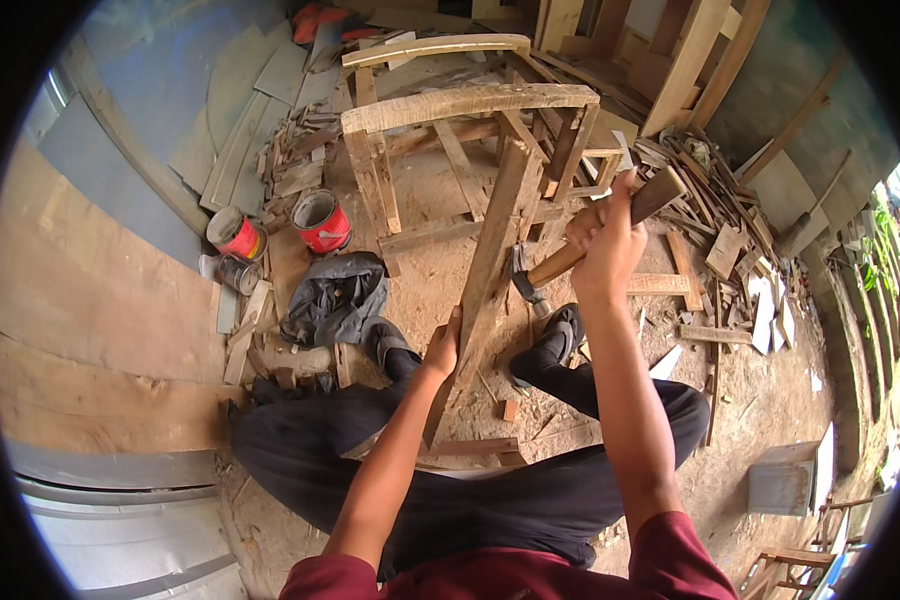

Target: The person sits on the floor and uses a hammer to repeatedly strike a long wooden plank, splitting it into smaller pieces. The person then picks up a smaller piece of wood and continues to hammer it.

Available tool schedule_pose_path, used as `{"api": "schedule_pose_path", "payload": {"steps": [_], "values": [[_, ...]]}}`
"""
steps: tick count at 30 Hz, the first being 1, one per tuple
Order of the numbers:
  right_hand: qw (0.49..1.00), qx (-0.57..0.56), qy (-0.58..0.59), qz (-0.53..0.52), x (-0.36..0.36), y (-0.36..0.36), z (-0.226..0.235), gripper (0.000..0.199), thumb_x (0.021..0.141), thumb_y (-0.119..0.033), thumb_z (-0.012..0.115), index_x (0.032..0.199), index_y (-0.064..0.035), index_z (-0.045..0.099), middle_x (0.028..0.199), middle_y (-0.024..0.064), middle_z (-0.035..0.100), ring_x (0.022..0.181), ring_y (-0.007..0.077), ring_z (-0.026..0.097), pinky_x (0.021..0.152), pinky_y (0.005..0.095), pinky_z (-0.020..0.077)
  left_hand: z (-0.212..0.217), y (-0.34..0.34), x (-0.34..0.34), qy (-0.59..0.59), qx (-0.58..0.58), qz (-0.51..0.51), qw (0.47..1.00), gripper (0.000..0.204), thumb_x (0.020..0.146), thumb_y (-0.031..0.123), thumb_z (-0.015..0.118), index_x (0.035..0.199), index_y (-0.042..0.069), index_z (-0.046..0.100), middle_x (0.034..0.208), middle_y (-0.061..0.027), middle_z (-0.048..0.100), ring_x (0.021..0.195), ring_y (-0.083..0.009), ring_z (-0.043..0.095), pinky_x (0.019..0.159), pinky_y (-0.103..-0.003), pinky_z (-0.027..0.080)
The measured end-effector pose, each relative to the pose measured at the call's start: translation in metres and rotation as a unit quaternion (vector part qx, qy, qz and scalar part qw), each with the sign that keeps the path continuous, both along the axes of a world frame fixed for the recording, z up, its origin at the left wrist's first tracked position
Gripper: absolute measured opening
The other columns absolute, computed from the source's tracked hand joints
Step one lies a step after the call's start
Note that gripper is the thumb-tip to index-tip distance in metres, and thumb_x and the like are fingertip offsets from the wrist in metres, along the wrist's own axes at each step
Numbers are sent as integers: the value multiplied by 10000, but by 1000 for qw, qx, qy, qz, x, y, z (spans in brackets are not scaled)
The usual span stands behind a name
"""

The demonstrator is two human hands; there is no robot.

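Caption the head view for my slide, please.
Left hand on a wooden beam, right hand gripping a hammer, wooden frame beyond.

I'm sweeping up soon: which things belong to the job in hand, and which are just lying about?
Job in hand, apparently:
hammer, in the right hand
wooden post, in the left hand
perhaps the curved-top frame

Lying about:
red cans
black plastic bag
scrap wood
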State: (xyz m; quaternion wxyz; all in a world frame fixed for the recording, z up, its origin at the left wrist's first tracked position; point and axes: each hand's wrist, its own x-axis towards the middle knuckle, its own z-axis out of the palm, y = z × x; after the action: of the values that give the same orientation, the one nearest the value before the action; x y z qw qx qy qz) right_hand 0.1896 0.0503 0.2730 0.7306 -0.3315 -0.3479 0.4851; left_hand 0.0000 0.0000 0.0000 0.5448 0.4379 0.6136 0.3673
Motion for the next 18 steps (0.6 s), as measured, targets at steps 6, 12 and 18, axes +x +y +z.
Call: {"api": "schedule_pose_path", "payload": {"steps": [6, 12, 18], "values": [[998, 55, -10, 30, -26, -6, -26, 359, 998, -283, 578, 726, -143, 388, 627, -57, 344, 545, 67, 341, 524, 249, 292, -13, 5, 8, -131, 17, 124, 984, 802, 932, 734, 310, 750, 27, 642, 624, -46, 520, 591, -150, 459, 578, -328, 371], [995, 44, -50, 75, -40, 0, -20, 327, 1008, -333, 546, 791, -106, 454, 673, -29, 383, 621, 77, 379, 586, 253, 329, -34, 16, -3, -93, -21, 82, 992, 906, 914, 767, 260, 853, -41, 665, 707, -101, 583, 633, -183, 483, 598, -360, 373], [981, 37, -10, 188, -30, 16, 8, 559, 976, -623, 377, 828, -89, 450, 691, 6, 397, 620, 116, 364, 632, 284, 332, -32, 22, -10, -103, -30, 70, 992, 854, 935, 736, 276, 784, -17, 647, 652, -59, 520, 609, -155, 444, 581, -345, 362]]}}
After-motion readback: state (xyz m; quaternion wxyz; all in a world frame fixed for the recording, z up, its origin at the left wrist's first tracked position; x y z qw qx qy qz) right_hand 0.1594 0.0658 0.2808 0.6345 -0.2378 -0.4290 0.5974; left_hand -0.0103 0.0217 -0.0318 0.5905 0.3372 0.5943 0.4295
